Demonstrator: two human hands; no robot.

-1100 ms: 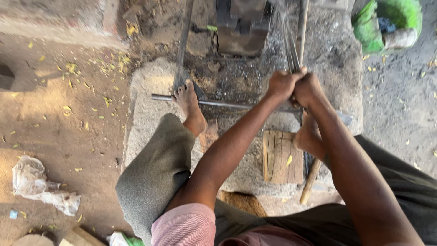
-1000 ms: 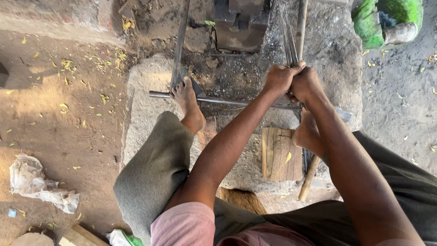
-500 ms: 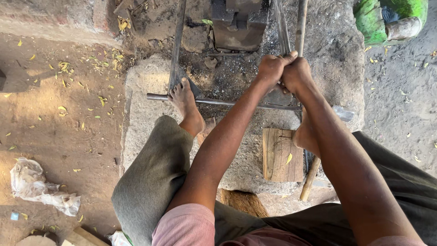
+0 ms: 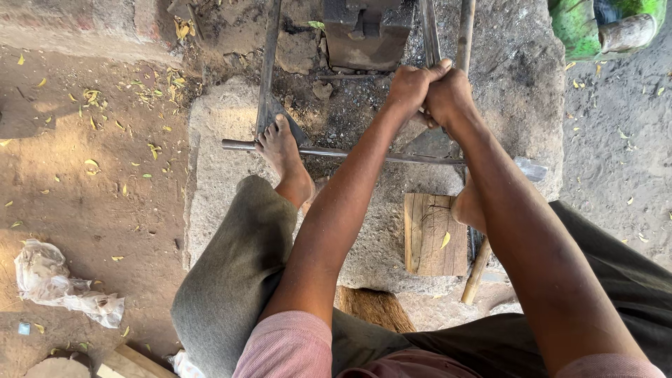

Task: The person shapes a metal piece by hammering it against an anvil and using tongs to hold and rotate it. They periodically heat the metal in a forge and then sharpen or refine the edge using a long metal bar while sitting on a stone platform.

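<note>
While both arms reach straight out from the near edge, the left hand (image 4: 409,85) and the right hand (image 4: 448,94) meet at the far middle of the scene, pressed side by side and clamped together around a bundle of thin metal rods (image 4: 428,31). The rods rise from between the fists toward the far edge, just left of a wooden stick (image 4: 465,31) that stands close beside the right hand's knuckles. How far the rods run below the fists is hidden by the hands.

Directly under the wrists a long steel bar (image 4: 336,152) lies crosswise from left to right on a rough stone slab (image 4: 217,203). The person's bare left foot (image 4: 283,150) rests on this bar near its left end, toes pointing far. The right foot (image 4: 467,208) is mostly covered by the right forearm and sits beside a small wooden block (image 4: 427,234) on the near right part of the slab.

Beyond the hands stands a dark metal block (image 4: 364,31), with a flat iron strip (image 4: 268,63) leaning down from the far edge to the left foot. A green object (image 4: 577,24) occupies the far right corner. On the dirt ground (image 4: 84,182) at the left, scattered with dry leaves, a crumpled plastic bag (image 4: 59,283) lies near the person's grey trouser leg (image 4: 234,280).
</note>
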